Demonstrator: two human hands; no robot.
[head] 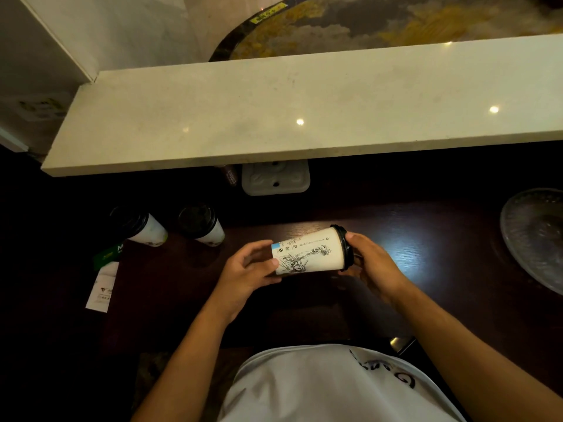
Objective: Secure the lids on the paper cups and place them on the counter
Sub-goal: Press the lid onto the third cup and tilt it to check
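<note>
Hands (249, 266) over dark wooden table (426, 254)

A dark wood-grain worktop (426, 248) carries two lidded paper cups (202, 226), standing left of the left hand's fingers (259, 248). A glass dish (536, 236) sits well right of the right fingers (353, 237). Beyond them runs a pale stone ledge (274, 111), seemingly bare.

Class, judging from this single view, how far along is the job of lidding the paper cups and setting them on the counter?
Done: two lidded cups stand on the dark table. In hand: a third cup, held sideways, left hand at its base, right hand on its black lid. Left: the pale counter holds no cups yet.
</note>
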